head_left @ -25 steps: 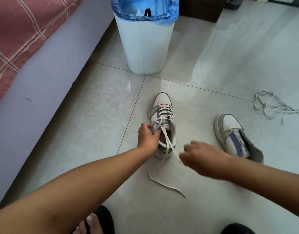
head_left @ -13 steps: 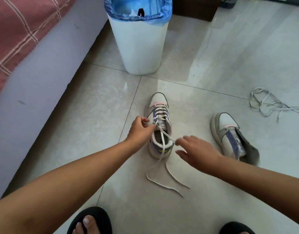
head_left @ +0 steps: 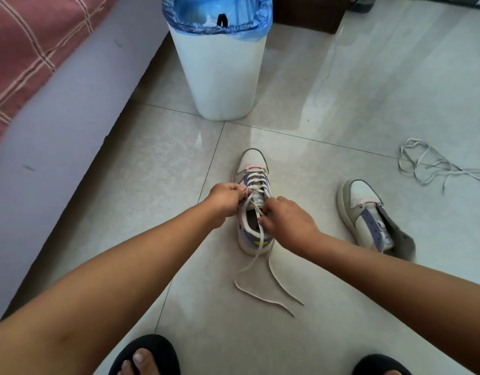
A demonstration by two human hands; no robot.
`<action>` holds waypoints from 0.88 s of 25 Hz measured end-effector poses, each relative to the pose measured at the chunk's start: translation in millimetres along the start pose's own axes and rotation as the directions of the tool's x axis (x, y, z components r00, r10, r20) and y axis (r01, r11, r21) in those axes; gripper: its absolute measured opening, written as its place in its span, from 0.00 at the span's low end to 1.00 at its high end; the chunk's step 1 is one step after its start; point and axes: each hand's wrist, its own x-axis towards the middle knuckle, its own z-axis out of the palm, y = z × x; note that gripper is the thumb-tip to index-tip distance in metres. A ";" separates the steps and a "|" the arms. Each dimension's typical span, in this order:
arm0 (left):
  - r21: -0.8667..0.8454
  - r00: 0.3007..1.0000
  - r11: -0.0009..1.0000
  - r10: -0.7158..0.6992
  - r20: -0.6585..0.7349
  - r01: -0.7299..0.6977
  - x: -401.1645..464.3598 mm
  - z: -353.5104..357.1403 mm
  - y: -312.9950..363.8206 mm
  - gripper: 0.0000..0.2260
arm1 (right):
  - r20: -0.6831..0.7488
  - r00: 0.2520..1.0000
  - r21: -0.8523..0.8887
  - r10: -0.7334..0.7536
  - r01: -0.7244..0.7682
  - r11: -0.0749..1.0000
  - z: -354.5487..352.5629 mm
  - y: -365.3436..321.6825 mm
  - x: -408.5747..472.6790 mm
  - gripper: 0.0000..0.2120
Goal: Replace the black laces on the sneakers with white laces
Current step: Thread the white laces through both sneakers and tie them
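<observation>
Head view: left hand (head_left: pixel 226 197) and right hand (head_left: pixel 284 216) are pinching the white lace (head_left: pixel 256 212) over the laced sneaker (head_left: pixel 253 169), fingers curled. Second sneaker (head_left: pixel 364 215), loose lace (head_left: pixel 433 166) and bin (head_left: pixel 219 77) are sitting on the tiled floor (head_left: pixel 341 104).

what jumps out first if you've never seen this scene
Two bare arms meet at mid-floor, where the left hand and right hand pinch a white lace on the laced sneaker. An unlaced sneaker lies to its right, and a blue-lined bin stands behind.

White bin (head_left: pixel 222 74), blue liner (head_left: pixel 176 20)
</observation>
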 end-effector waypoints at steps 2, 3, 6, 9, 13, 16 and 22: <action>-0.140 0.991 0.985 -0.090 0.099 0.104 -2.8 -1.1 -2.4 0.12 | 0.019 1.000 0.093 0.024 -0.026 0.995 1.9 1.6 1.7 0.12; -0.160 0.988 0.980 -0.098 0.120 0.116 -3.1 -1.3 -3.5 0.13 | 0.032 0.999 0.150 0.037 -0.042 0.988 2.0 2.0 2.9 0.12; -0.167 0.988 0.979 -0.100 0.120 0.119 -2.7 -2.1 -3.4 0.13 | 0.060 0.993 0.308 0.103 -0.117 0.944 -0.9 1.7 7.0 0.11; -0.101 0.996 0.992 -0.071 0.052 0.076 -1.2 -3.7 -6.1 0.11 | 0.102 0.988 0.332 0.117 -0.145 0.932 1.3 1.7 10.1 0.12; 0.264 0.984 0.954 0.167 -0.062 -0.145 -6.7 -3.8 -22.6 0.10 | 0.113 0.985 0.316 0.127 -0.157 0.936 4.3 4.9 11.8 0.12; 0.617 0.960 0.759 0.279 -0.018 -0.209 -11.1 4.6 -32.9 0.15 | -0.201 0.968 -0.002 -0.150 0.153 0.988 4.1 3.6 1.2 0.08; 0.625 0.956 0.764 0.277 -0.098 -0.158 -8.3 17.9 -39.1 0.14 | -0.014 0.890 0.077 -0.455 0.455 0.887 -6.5 5.7 -28.3 0.13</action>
